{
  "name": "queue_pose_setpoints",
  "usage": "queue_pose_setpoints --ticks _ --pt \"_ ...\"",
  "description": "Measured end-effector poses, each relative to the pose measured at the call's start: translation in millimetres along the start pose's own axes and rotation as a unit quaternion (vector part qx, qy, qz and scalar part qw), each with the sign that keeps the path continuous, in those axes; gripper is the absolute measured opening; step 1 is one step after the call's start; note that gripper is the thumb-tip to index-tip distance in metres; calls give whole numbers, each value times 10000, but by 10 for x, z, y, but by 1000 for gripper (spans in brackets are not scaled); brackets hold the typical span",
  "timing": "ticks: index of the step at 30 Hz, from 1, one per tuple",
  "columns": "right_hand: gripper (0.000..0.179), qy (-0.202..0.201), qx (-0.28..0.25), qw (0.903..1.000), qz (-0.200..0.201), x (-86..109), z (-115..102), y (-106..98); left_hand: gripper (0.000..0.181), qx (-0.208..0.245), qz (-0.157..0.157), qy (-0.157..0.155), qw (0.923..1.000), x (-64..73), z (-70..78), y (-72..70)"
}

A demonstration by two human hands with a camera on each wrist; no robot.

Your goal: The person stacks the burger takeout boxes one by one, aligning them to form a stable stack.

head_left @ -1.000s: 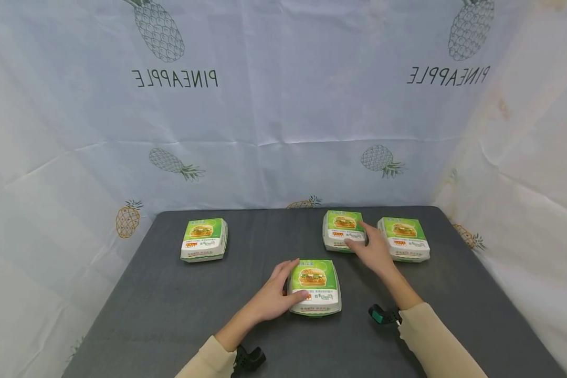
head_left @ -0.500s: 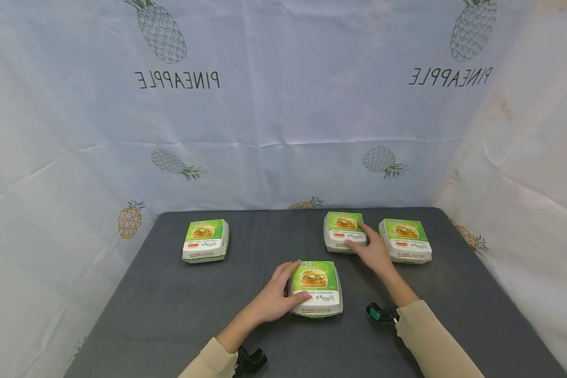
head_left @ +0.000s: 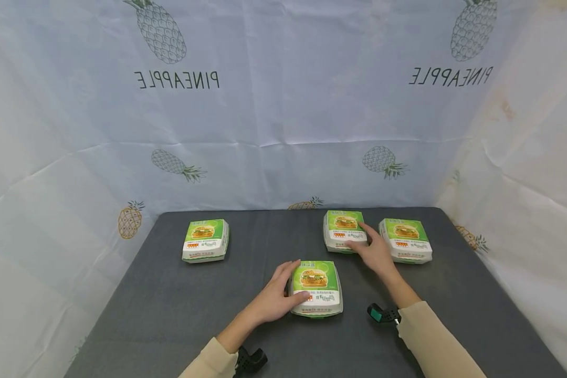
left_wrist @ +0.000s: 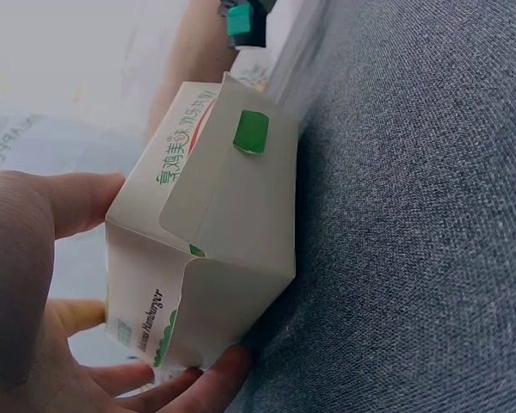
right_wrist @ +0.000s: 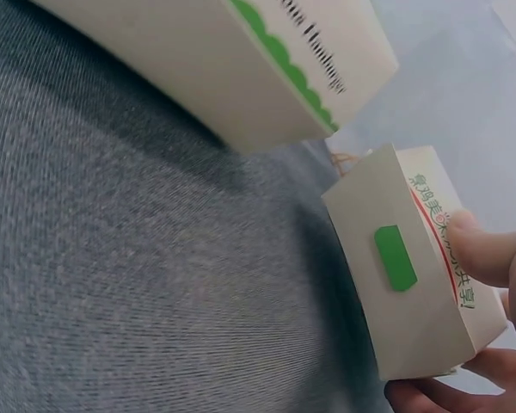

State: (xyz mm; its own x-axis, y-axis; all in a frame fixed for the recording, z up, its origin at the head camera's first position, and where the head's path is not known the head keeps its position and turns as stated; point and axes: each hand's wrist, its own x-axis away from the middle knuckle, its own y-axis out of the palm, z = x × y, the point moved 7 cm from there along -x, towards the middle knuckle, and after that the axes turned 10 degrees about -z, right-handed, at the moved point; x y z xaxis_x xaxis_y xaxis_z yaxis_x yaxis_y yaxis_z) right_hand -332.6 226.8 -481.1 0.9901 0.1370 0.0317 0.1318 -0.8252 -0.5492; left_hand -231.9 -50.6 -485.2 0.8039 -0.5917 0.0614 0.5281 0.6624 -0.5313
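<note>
A green-and-white hamburger box (head_left: 317, 283) sits at the middle of the dark table. My left hand (head_left: 273, 300) grips its left side, thumb over the lid's front part and fingers along the side. In the left wrist view this box (left_wrist: 245, 202) shows its closed front flap with a green tab. Farther back, my right hand (head_left: 374, 253) holds the right side of a second hamburger box (head_left: 338, 231), thumb near its front edge. The right wrist view shows the thumb on the lid of that box (right_wrist: 396, 267) and fingers around its side.
A third hamburger box (head_left: 405, 240) stands just right of my right hand, another hamburger box (head_left: 205, 240) at the back left. The dark cloth-covered table (head_left: 170, 315) ends at a pineapple-print curtain (head_left: 274, 105). Black wrist cameras sit under both wrists.
</note>
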Motion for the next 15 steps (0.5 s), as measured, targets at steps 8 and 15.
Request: queue_pose_setpoints --ticks 8,15 --pt "88 -97 118 9999 31 109 -160 -92 84 6 33 41 10000 -7 -7 10" --pt "86 -247 15 9996 154 223 -341 -172 84 24 42 41 10000 -5 -5 14"
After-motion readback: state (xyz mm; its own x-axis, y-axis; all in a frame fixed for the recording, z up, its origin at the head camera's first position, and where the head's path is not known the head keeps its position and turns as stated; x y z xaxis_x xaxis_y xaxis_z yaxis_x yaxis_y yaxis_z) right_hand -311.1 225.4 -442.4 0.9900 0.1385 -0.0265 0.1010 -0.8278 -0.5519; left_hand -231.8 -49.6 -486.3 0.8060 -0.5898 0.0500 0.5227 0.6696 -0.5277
